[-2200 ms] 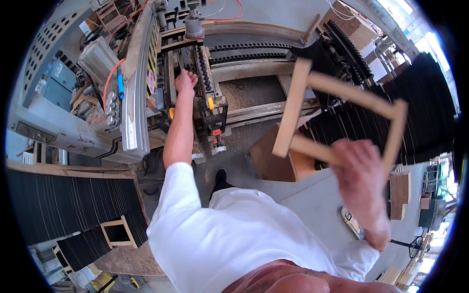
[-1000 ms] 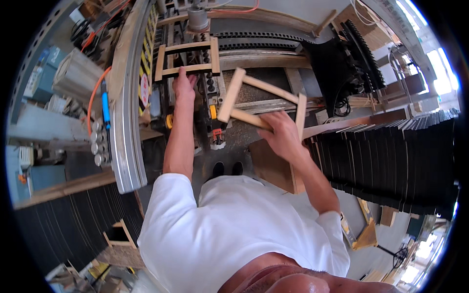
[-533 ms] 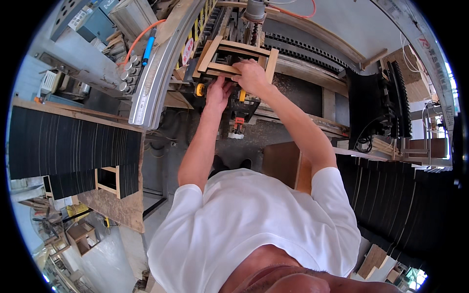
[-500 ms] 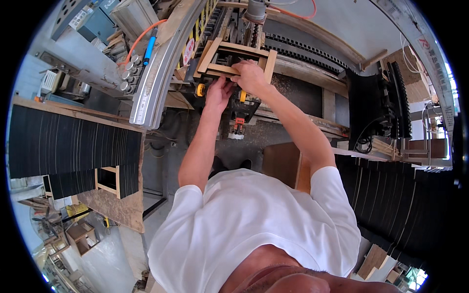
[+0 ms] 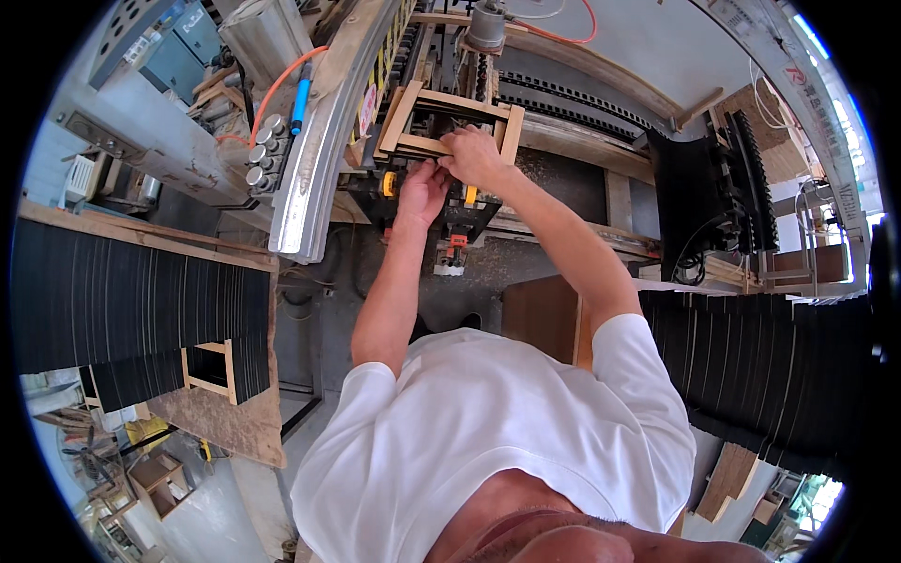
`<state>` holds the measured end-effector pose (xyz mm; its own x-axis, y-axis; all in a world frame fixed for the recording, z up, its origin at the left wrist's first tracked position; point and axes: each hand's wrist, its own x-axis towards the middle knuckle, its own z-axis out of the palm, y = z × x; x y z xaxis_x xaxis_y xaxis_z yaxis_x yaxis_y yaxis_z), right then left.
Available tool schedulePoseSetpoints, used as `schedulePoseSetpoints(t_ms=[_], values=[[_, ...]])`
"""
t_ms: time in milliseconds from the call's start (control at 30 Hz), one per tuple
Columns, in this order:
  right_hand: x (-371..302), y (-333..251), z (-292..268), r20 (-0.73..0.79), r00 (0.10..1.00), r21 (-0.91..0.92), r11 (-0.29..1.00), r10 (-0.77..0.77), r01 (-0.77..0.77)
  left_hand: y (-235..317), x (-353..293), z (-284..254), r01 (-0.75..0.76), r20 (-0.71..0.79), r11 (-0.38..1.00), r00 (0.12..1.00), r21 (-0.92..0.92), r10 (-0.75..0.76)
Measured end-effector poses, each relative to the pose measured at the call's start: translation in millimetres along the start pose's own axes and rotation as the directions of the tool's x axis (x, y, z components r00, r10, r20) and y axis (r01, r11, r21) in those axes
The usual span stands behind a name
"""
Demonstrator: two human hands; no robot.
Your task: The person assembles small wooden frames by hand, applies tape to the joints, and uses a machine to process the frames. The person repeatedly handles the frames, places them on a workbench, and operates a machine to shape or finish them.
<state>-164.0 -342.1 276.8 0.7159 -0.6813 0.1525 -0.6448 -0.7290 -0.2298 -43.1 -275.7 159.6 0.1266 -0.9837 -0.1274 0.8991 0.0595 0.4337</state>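
A pale rectangular wooden frame [image 5: 401, 115] rests on the machine in front of me. My right hand [image 5: 474, 155] is closed over its near bar, fingertips bent over the inner side. Just below that bar, my left hand [image 5: 425, 190] is palm up with its fingers curled together. Its fingertips meet my right hand's thumb side, and whatever lies between them is hidden. Two yellow round knobs, one on the left [image 5: 389, 184] and one on the right [image 5: 469, 195], flank my left hand. A red-and-white fitting [image 5: 453, 251] sits nearer to me.
A metal rail [image 5: 314, 159] with a blue pen-like tube [image 5: 300, 105] runs at the left. Behind the frame stands a grey cylindrical motor [image 5: 486, 26]. Black cable chains [image 5: 582, 103] stretch to the right. Stacked black-panelled frames stand at left [image 5: 131, 291] and right [image 5: 751, 366].
The fingers of my left hand have drawn together and come up against my right hand. My right hand stays at the frame's near bar. The whole view has shifted slightly.
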Motion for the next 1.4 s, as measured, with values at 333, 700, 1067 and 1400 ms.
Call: schedulePoseSetpoints(t_ms=[333, 700, 1067, 1400], values=[[32, 17, -8, -0.136, 0.99, 0.011, 1.0, -0.023, 0.025, 8, -90, 24, -0.045, -0.202, 0.987, 0.976, 0.156, 0.076], [100, 55, 37, -0.062, 0.997, -0.175, 0.984, -0.041, 0.029, 9, -288, 26, -0.092, -0.313, 0.942, 0.929, 0.324, 0.199], [118, 52, 35, -0.008, 0.999, -0.257, 0.965, -0.054, 0.05, 22, -294, -7, -0.136, -0.379, 0.961, 0.898, 0.24, 0.221], [126, 57, 44, 0.022, 0.998, -0.386, 0.92, -0.066, 0.069, 71, -300, -58, -0.061, -0.406, 0.976, 0.903, 0.208, 0.143]])
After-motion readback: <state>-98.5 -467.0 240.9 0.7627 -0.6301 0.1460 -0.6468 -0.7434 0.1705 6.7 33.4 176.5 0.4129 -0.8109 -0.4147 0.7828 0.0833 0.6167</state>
